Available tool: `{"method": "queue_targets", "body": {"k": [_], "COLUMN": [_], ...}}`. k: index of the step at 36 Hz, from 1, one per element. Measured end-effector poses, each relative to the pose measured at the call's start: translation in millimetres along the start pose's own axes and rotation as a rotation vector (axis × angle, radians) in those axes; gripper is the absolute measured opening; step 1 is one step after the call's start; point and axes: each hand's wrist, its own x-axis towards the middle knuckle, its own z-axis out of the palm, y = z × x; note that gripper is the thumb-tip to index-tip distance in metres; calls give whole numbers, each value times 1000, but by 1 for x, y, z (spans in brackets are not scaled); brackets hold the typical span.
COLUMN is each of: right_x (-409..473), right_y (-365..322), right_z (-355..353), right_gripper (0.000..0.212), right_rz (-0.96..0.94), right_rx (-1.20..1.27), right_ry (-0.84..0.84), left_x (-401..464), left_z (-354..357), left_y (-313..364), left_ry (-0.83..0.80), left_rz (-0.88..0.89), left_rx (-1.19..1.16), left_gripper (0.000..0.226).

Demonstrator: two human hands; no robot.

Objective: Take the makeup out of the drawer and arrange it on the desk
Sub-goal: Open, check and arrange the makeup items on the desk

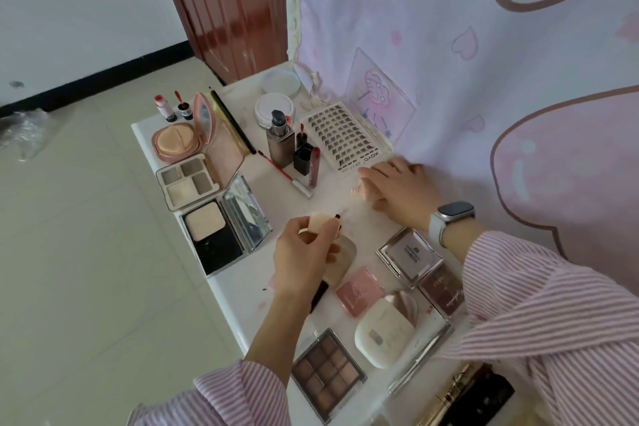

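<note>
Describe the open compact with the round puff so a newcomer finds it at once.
Start at the white desk and go to its far left corner, just in front of the two small red-topped lip bottles. There sits the pink round compact, lid raised, a peach puff inside. The open cases near it, the grey four-pan palette and black powder case, are rectangular.

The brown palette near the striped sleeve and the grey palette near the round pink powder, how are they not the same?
The brown palette has nine brown squares in a grid; the grey palette has only four pale grey and cream pans. The brown palette lies at the desk's near end, the grey palette farther back along the left edge. Both lie flat with their colours showing.
</note>
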Motion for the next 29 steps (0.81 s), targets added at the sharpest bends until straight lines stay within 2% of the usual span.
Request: {"method": "queue_targets", "body": {"k": [2,4,6,7,8,10,12,14,20,24,29], "right_x": [-6,-17,-29,-36,-43,-56,-66,-73,-75,-70,-56], "right_y": [1,-2,-9,-14,-21,-32,-38,-43,-48,-29,-4], "right_z": [5,8,12,11,4,-8,-14,-18,-17,-4,11], "right_gripper": [62,55,39,31,27,28,26,21,18,26,27], "right_rz": [-11,-12,37,73,117,206,195,158,132,178,239], "right_rx": [54,155,372,550,757,1067,1196,1258,1184,841,497], "right_ry": [56,205,360,385,350,109,-26,-26,59,184,150], "left_x": [1,1,-1,-2,-3,-7,-9,-12,-21,-21,-29], "left_z": [0,1,3,4,5,7,8,9,8,-4,-25], "left_y": [-2,-5,-6,-6,-5,-3,-3,-3,-3,-7,-31], "left_ry": [-1,-18,-51,-70,-86,-99,-90,-98,-68,5,108], "left_rz": [-5,-2,13,25,37,61,81,109,194,294,450], "left_rx": [9,16,17,21,18,-9,-3,34,136,365,667], "left_gripper": [15,7,12,14,16,15,14,15,18,22,22]}}
